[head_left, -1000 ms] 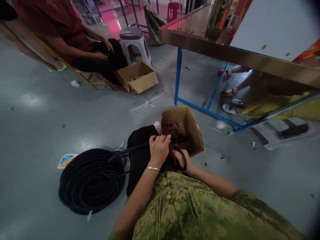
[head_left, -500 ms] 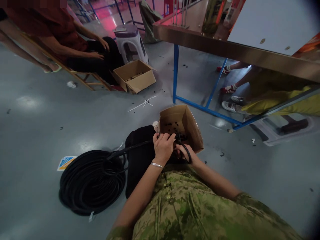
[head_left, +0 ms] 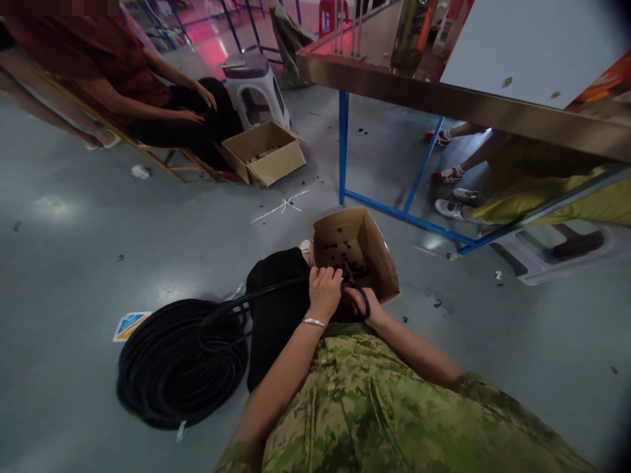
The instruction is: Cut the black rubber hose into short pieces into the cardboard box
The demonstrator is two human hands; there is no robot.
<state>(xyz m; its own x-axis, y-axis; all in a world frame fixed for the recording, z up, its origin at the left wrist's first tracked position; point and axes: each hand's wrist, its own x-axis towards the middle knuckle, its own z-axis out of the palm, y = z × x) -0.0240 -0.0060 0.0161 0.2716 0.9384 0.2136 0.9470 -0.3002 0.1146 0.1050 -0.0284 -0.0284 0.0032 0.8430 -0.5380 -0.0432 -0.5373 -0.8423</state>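
Observation:
My left hand [head_left: 325, 289] is closed around a length of black tubing [head_left: 276, 286], which runs over my left knee from a large coil [head_left: 167, 368] on the floor. In my right hand [head_left: 367, 305] is a pair of scissors [head_left: 365, 303] with black handles, the blades pointing away from me at the tubing's end beside my left fingers. Both hands are above the near side of an upright cardboard box [head_left: 382, 253]. Short black pieces lie inside that box. My fingers hide where the blades meet the tubing.
A table [head_left: 419, 95] with blue legs stands ahead to the right, with a person's feet beneath it. Another person sits at the upper left by a second cardboard box [head_left: 279, 167] and a plastic stool [head_left: 254, 82]. Black scraps and a white tie [head_left: 283, 205] lie on the floor.
My left hand has shifted slightly right, toward the scissors. The scissors have turned, and their blades now show more plainly over the box. The tubing still runs from the coil.

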